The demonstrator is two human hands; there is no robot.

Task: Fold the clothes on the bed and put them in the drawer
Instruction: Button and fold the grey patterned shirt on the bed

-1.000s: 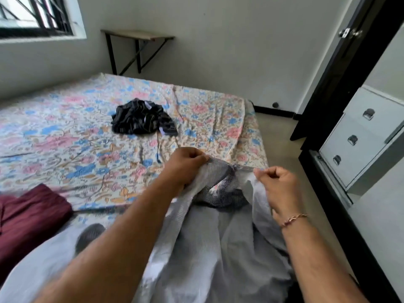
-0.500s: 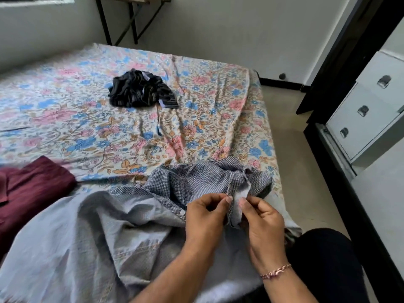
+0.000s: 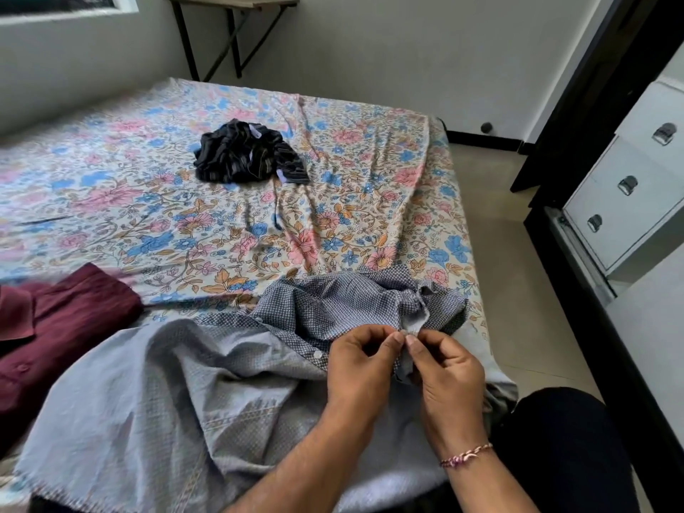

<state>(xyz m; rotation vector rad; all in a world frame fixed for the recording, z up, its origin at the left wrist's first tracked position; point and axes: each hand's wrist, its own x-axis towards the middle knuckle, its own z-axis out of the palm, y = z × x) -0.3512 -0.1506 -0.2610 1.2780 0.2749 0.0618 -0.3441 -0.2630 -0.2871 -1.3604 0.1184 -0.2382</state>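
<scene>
- The white drawer unit point(image 3: 625, 194) stands off the bed at about 3 o'clock; three drawer fronts with metal pulls show, all pushed in, so their contents cannot be seen.
- The bed point(image 3: 333, 224), covered by a floral sheet of blue, pink and orange, carries all the clothes in view.
- The grey checked shirt point(image 3: 177, 394) lies on the near edge of the bed at 6 o'clock, spread open and rumpled; its pale inner side faces up over most of the body, while the darker check shows in the bunched upper part near 5 o'clock. A white button shows on its placket, just left of the hands.
- The left hand point(image 3: 361, 368) pinches a strip of the shirt's edge between thumb and fingertips, the other fingers curled.
- The right hand point(image 3: 449, 375) grips the same strip from the other side, its fingertips meeting the left hand's; a thin bracelet point(image 3: 467, 455) circles that wrist.
- A maroon shirt point(image 3: 63, 327) lies folded flat at 9 o'clock, just beside the grey shirt's left edge.
- A dark striped garment point(image 3: 248, 153) sits crumpled in a heap at 12 o'clock, well apart from both.
- A wall-mounted folding table point(image 3: 231, 3) hangs beyond the bed at 11 o'clock.
</scene>
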